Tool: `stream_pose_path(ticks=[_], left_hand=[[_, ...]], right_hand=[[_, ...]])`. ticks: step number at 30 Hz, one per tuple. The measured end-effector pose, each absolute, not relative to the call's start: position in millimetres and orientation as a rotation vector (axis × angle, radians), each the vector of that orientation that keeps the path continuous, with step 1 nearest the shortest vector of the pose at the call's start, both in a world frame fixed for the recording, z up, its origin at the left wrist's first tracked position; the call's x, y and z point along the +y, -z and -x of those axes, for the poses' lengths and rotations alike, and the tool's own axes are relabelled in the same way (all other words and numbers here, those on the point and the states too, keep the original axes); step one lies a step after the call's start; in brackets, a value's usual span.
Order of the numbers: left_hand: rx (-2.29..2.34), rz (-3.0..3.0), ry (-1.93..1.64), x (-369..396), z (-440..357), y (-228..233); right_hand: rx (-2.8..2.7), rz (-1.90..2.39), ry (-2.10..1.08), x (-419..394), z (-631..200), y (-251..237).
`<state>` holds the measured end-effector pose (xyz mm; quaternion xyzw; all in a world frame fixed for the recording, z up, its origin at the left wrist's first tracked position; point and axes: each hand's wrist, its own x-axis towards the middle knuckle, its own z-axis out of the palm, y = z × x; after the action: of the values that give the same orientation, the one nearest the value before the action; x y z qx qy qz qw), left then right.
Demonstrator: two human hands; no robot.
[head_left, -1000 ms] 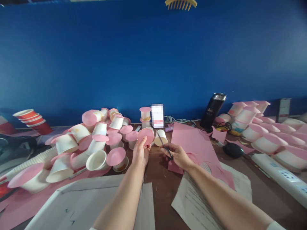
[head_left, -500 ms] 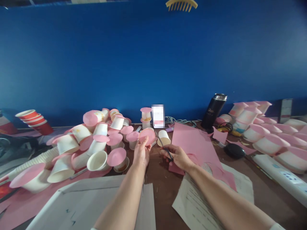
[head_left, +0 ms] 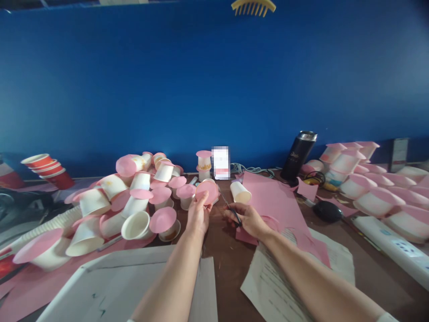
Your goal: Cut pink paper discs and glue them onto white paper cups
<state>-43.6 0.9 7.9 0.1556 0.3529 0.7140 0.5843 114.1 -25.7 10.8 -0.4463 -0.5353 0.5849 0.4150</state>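
Note:
Between thumb and fingers my left hand (head_left: 198,213) pinches a pink paper disc (head_left: 207,191), raised above the table; whether a cup is behind it is hidden. My right hand (head_left: 246,218) is closed round a pair of scissors (head_left: 236,215), whose blades point up and left toward the disc. Just beyond that hand a white paper cup (head_left: 240,192) lies tipped on its side, its mouth facing down and right. A sheet of pink paper (head_left: 268,197) lies under and behind my right hand.
Several paper cups with pink discs (head_left: 162,219) crowd the left. More pink-topped cups (head_left: 378,197) stand at the right. A black bottle (head_left: 298,156), a black mouse (head_left: 327,211), a phone (head_left: 221,163), red cups (head_left: 50,172) and a white board (head_left: 127,286) surround the work area.
The loose white cup has rolled right, its mouth turning toward the right. The pink disc in my left hand has shifted slightly right. My right hand stays in place with the scissors.

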Motion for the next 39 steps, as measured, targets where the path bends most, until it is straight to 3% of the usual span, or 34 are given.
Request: stream_pose_path(ticks=[39], left_hand=[[0.864,-0.565,-1.562,-7.8,34.4,-14.4]], right_hand=[[-1.37,0.926,-1.501,-30.2,-114.0,-16.8]])
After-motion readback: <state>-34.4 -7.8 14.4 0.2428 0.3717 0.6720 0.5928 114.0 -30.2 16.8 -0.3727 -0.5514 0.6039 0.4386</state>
